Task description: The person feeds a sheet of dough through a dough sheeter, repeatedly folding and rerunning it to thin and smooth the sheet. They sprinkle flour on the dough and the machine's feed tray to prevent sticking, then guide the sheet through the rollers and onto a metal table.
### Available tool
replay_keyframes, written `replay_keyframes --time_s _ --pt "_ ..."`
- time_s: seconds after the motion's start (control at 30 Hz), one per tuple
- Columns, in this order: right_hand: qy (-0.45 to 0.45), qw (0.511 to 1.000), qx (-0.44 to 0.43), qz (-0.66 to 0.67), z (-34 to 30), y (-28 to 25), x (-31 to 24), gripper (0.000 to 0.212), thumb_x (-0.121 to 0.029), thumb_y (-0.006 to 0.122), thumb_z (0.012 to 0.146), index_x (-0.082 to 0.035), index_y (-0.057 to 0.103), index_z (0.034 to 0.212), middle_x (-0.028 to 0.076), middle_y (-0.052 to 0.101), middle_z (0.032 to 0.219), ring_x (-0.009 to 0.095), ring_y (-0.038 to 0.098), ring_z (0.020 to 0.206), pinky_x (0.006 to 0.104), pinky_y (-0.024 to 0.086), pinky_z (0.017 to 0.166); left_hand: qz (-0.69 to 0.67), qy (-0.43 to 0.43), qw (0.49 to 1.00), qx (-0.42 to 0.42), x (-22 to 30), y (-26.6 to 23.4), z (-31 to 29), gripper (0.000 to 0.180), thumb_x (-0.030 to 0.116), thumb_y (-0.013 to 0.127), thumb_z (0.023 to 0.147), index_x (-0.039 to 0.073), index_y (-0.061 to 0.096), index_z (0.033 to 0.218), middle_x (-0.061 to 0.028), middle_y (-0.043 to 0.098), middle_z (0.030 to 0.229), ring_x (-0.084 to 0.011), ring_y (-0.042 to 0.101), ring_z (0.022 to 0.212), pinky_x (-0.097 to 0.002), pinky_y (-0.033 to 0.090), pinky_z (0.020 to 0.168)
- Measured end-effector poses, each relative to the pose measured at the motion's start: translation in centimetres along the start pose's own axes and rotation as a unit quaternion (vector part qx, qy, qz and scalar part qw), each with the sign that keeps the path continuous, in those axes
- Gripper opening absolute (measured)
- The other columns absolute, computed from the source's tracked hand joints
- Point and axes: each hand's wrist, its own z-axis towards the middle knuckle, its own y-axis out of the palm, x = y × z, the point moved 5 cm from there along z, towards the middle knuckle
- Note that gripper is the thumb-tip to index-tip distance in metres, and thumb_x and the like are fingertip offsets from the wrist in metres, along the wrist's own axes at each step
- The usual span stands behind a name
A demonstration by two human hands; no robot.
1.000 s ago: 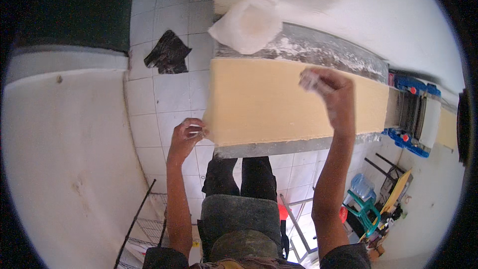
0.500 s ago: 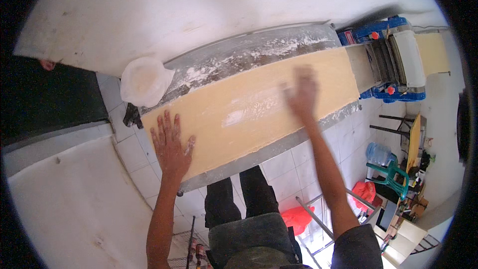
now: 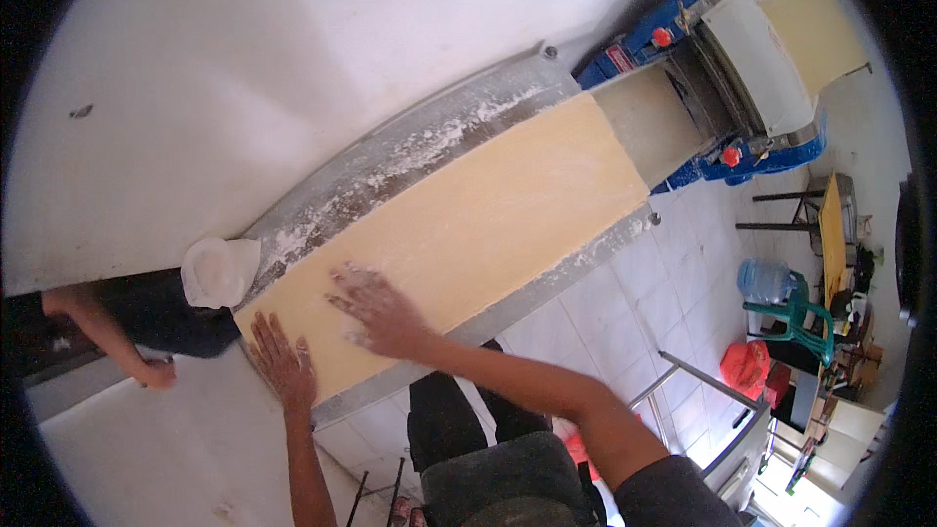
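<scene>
Beneath right grip [image 3: 381,315] — dough sheet [image 3: 488,210]

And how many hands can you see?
3. The left hand is at the left end of the yellow sheet, the right hand is over it, and another person's hand is farther left. More may be hidden.

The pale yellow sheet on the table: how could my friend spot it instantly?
Start with the long grey table, running from lower left toward the blue-sided machine. Lying flat along it is the pale yellow sheet, with the left hand and right hand at its left end. Unlike the yellow piece beyond the machine, it rests on the table.
</scene>
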Motion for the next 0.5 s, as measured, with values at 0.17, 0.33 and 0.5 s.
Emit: replay_keyframes --time_s 0.17,0.33,0.5 --pt "0.153 0.943 0.054 -0.289 -4.7 -23.2 16.7 0.071 -0.046 0.067 0.092 -0.016 0.046 0.153 0.014 0.032 0.165 0.035 0.026 0.153 0.0598 0.012 0.123 0.009 -0.045 0.999 0.007 -0.2 0.5 -1.0 0.067 0.045 0.035 0.107 0.008 0.022 0.162 -0.0153 0.015 0.170 -0.0358 0.011 0.157 -0.0581 0.005 0.124" --pt "0.227 0.847 0.117 -0.466 -5.1 -33.7 25.0 0.076 -0.044 0.058 0.098 -0.009 0.030 0.160 0.021 0.024 0.166 0.045 0.021 0.152 0.0617 0.017 0.121 0.022 -0.036 0.999 0.015 -0.1 0.2 -1.3 0.066 0.044 0.033 0.108 0.007 0.023 0.162 -0.0163 0.015 0.170 -0.0360 0.011 0.157 -0.0573 0.005 0.124" --pt "0.169 0.955 0.086 -0.227 0.1 -11.6 12.6 0.072 -0.029 0.059 0.093 0.005 0.037 0.152 0.027 0.028 0.162 0.044 0.020 0.152 0.0596 0.008 0.125 0.016 -0.032 0.999 0.019 0.0 0.3 -0.8 0.065 0.037 0.040 0.107 0.007 0.023 0.162 -0.0165 0.015 0.170 -0.0354 0.012 0.157 -0.0575 0.005 0.124"
